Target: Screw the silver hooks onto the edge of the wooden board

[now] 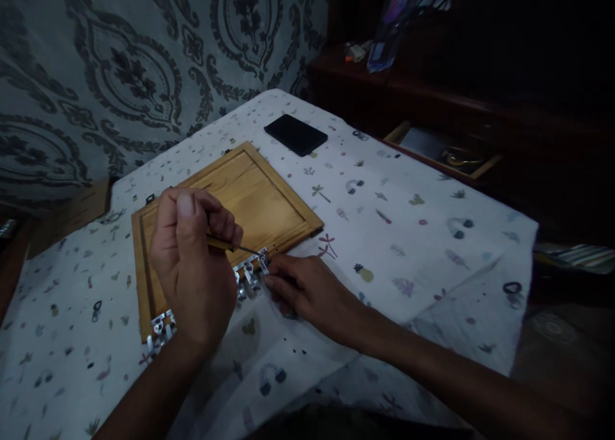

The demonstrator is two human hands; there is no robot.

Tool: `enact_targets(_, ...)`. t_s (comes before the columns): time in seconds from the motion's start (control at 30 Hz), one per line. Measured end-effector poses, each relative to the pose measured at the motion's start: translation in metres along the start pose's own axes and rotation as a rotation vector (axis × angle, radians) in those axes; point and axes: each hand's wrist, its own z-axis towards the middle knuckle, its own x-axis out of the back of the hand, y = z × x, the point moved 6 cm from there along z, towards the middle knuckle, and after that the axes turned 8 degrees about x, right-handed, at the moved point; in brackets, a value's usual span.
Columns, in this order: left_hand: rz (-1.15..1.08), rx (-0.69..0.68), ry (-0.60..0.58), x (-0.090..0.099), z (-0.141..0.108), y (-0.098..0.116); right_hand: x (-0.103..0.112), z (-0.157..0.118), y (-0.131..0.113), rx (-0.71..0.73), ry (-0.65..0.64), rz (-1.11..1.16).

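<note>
A light wooden panel (259,190) with a raised border lies on the cloth-covered table, several shiny metal fittings along its near edge. My left hand (192,267) is closed around a thin screwdriver (220,242) with a yellowish handle. Its shaft points right, the tip at a metal fitting (264,260) near the panel's right corner. From the right, my right hand (307,289) pinches that same fitting between thumb and fingers. Another group of metal fittings (162,330) sits at the panel's left near corner, partly hidden by my left wrist.
A black phone (296,134) lies beyond the panel. The table's printed white cloth (423,254) hangs over its edges. To the right, a dark cabinet has an open drawer (442,152) and a clear bottle (383,49) on top. Patterned wallpaper (144,62) backs the left side.
</note>
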Motion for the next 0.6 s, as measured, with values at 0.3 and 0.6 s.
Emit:
enact_targets(0.3, -0.031, -0.004, 0.002, -0.0011, 0.0014, -0.0038, -0.0008, -0.0003, 0.0000, -0.006, -0.004, 0.007)
enact_targets(0.6, 0.015, -0.076, -0.005, -0.0006, -0.0019, -0.0016, -0.0003, 0.0010, 0.0008, 0.000, 0.002, 0.009)
